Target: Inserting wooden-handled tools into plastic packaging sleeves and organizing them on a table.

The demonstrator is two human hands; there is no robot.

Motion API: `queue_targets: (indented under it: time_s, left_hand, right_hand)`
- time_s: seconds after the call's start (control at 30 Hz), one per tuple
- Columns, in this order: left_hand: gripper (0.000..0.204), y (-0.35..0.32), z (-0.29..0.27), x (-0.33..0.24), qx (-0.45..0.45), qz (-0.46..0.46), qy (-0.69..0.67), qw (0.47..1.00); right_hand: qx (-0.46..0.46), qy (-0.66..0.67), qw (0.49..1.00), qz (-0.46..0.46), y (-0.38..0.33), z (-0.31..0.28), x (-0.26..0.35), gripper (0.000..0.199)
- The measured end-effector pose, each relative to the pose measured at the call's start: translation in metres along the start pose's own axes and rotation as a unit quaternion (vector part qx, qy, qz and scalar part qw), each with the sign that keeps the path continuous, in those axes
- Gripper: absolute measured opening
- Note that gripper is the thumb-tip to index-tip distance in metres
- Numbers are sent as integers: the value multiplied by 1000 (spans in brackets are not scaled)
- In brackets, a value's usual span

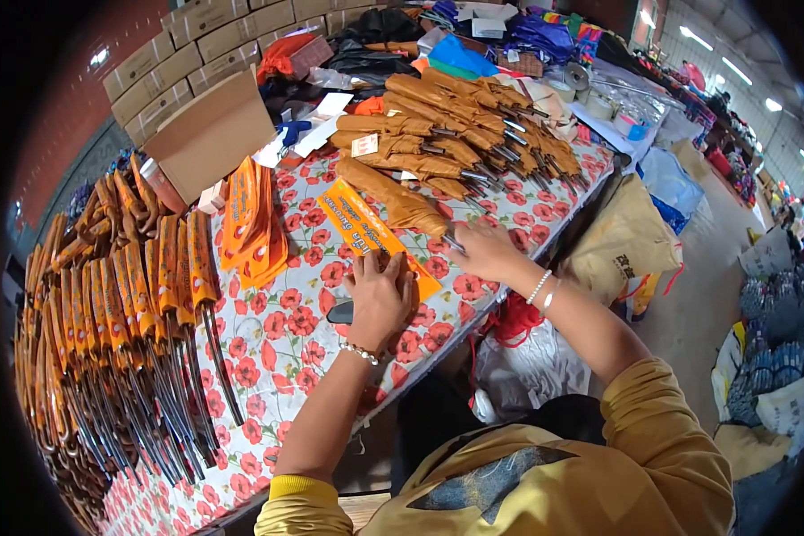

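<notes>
From the head view, your left hand (pixel 380 299) lies flat, fingers together, pressing the near end of the orange sleeve (pixel 371 234) on the table (pixel 286 348). Your right hand (pixel 484 252) pinches the folded umbrella (pixel 393 198) at its near tip; both long axes run away up-left, side by side.

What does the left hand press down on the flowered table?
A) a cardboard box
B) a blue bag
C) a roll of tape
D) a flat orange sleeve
D: the left hand lies flat on the orange sleeve, while the right hand holds a folded umbrella.
</notes>
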State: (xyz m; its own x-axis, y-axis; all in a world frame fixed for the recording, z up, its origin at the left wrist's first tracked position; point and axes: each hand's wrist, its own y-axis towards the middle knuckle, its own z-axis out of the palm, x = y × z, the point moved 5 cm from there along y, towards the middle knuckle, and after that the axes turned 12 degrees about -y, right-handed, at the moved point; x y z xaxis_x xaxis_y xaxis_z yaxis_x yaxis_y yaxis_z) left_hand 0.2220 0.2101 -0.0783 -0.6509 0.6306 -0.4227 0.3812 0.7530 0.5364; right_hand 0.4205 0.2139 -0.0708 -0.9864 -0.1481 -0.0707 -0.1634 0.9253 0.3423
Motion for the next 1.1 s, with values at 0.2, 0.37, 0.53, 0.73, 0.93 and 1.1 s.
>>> queue_targets:
  time_s: [0.2,0.37,0.53,0.73,0.93,1.1]
  left_hand:
    - [43,0,6,4,31,-59,73,995]
    - [52,-1,-4,32,6,-156,-133,979]
    - [63,5,-39,90,-125,-328,-758,550]
    - [60,24,-120,-2,-200,-105,-900,374]
    - [48,-10,-129,-107,-180,58,-768,612]
    - [36,-14,-135,-176,-35,151,-709,688]
  right_hand:
    - [28,112,990,85,17,17,-10,37]
    - [129,494,851,122,-1,-24,-4,36]
    - [115,610,779,82,-80,-78,6,35]
    - [220,494,840,-36,-133,-78,-2,36]
    - [-24,392,903,-173,-96,-161,32,67]
    - [202,555,779,-210,-95,-156,82,64]
